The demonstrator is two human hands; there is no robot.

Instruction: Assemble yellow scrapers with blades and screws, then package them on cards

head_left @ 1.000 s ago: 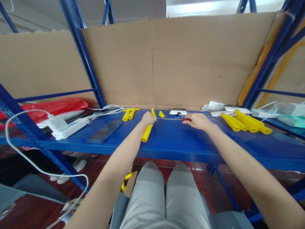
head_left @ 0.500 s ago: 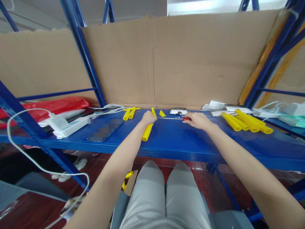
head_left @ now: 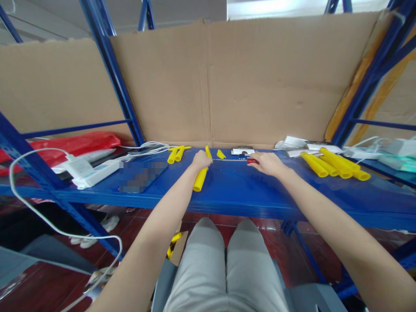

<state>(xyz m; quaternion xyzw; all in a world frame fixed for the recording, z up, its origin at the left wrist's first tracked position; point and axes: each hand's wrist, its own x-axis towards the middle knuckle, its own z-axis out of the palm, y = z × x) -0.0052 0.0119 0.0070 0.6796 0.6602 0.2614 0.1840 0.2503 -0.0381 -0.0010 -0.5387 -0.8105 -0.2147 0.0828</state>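
My left hand point(head_left: 202, 160) is closed round a yellow tube point(head_left: 200, 180), whose wide end points toward me over the blue shelf point(head_left: 240, 186). My right hand point(head_left: 266, 163) grips the red handle of a screwdriver point(head_left: 252, 161). Its thin shaft runs left and reaches the tube at my left hand; whether the tip touches is too small to tell. A small yellow piece point(head_left: 221, 154) lies behind the shaft. Beside it is a small black-and-white box point(head_left: 242, 151) with tiny bits in front.
Two yellow pieces point(head_left: 175, 154) and white cables point(head_left: 149, 148) lie at the left, near a power strip point(head_left: 97, 173). Several yellow tubes point(head_left: 336, 164) lie at the right. A cardboard panel point(head_left: 276, 78) stands behind; blue posts point(head_left: 113, 73) flank it.
My right hand and the screwdriver have shifted very slightly left, as has the view. Both hands keep their holds.
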